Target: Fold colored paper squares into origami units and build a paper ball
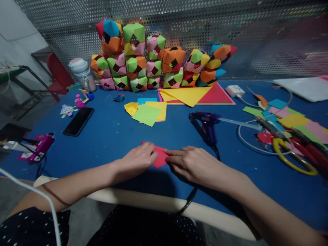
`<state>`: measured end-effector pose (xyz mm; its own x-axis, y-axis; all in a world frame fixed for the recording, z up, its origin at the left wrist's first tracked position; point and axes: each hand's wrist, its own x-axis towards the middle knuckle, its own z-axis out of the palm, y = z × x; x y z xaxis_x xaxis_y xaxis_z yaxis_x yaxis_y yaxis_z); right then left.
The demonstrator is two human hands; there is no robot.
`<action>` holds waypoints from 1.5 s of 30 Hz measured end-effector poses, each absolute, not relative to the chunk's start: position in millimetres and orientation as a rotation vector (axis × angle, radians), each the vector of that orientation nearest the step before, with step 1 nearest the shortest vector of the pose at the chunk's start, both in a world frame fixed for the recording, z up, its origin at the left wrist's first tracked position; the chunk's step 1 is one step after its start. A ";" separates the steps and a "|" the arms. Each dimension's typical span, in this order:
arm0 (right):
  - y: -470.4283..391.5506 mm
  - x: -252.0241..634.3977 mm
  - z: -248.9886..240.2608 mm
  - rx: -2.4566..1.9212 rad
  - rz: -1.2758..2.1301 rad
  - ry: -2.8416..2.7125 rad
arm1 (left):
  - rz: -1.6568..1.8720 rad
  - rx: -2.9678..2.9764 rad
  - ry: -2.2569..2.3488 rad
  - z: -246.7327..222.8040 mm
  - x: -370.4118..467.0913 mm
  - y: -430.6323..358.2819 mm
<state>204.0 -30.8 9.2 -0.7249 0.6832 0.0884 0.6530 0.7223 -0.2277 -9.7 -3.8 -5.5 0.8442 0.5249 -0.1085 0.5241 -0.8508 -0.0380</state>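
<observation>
A small piece of red folded paper (161, 158) lies on the blue tabletop right in front of me, between both hands. My left hand (139, 157) has its fingers curled and pressed down on the left part of the paper, covering it. From the other side, my right hand (188, 161) touches the right edge of the paper with outstretched fingertips. Beyond them are loose green paper (147, 114), yellow paper (162, 108) and a folded yellow piece (131, 108). To the right, a blue glue gun (208, 124) with a small red light lies on its side.
Stacked paper modules (137, 66) line the perforated metal panel. A phone (79, 121), a purple power strip (38, 147) and a bottle (83, 75) stand at left. Yellow-handled scissors (294, 159), paper scraps (294, 119) and a white charger (235, 90) with a looped cable occupy the right.
</observation>
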 end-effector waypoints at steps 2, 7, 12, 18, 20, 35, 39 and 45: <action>-32.1 210.3 14.9 -1.190 0.301 -2.750 | 0.227 -3.011 -0.872 -2.1 -9.8 -2.9; -32.3 220.6 29.3 -1.473 0.381 -2.829 | 0.166 -2.978 -0.954 0.7 -15.0 1.9; -22.7 229.3 22.3 -1.419 0.514 -2.679 | 0.101 -2.927 -1.033 1.0 -25.2 13.9; -8.2 229.1 6.8 -1.423 0.480 -2.426 | -0.223 -3.041 -1.161 -0.2 -30.0 23.2; -7.5 223.6 1.6 -1.433 0.378 -2.416 | -0.285 -3.095 -1.119 -1.2 -28.9 23.0; -6.0 208.6 -15.7 -1.318 0.454 -2.460 | -0.281 -3.260 -1.265 -3.0 -22.5 17.5; -3.8 207.8 -11.2 -1.356 0.632 -2.109 | -0.627 -3.350 -1.730 4.8 -19.3 18.3; -3.0 196.2 -8.1 -1.370 1.137 -1.540 | -1.422 -3.098 -2.592 8.2 -12.4 16.8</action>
<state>196.2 -3.0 -8.1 -0.1276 0.9917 -0.0155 0.3071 0.0246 -0.9514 -12.4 16.8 8.2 0.3248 0.9222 -0.2097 0.3187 0.1020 0.9423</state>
